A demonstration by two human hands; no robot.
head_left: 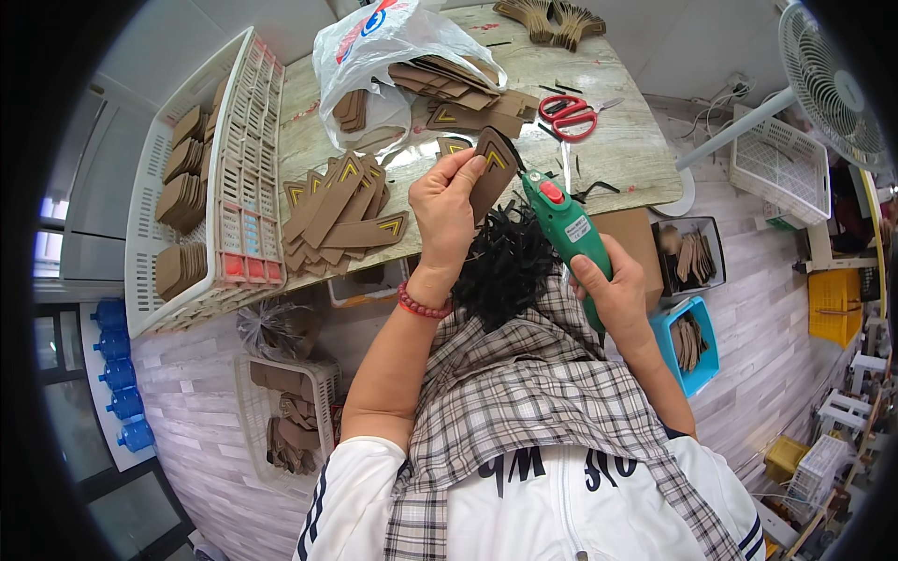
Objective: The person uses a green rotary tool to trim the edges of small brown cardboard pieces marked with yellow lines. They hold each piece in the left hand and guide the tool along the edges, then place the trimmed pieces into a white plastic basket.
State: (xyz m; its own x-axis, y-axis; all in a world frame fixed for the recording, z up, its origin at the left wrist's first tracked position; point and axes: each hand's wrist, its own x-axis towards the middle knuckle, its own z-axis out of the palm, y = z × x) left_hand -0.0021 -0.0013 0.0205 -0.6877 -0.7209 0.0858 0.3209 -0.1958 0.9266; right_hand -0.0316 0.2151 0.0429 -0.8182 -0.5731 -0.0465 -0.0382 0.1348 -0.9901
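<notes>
My left hand (443,204), a red bead bracelet at its wrist, pinches a brown strap-shaped piece (490,182) with a yellow chevron and a dark edge. Wrapped around the green handle of a handheld electric cutter (559,213) is my right hand (613,288); the cutter has a red button on top. Its tip is beside the strap piece's dark edge; whether they touch I cannot tell. Below both hands, a heap of black trimmings (505,266) lies at the table's near edge, over my plaid apron (533,393). Similar chevron pieces (341,215) are piled left of my left hand.
Red-handled scissors (568,120) and black scraps lie on the table (617,84). A white plastic bag (369,47) holds more brown pieces. A white crate (248,168) stands at the left, a fan (832,79) at the far right. A blue bin (716,351) sits lower right.
</notes>
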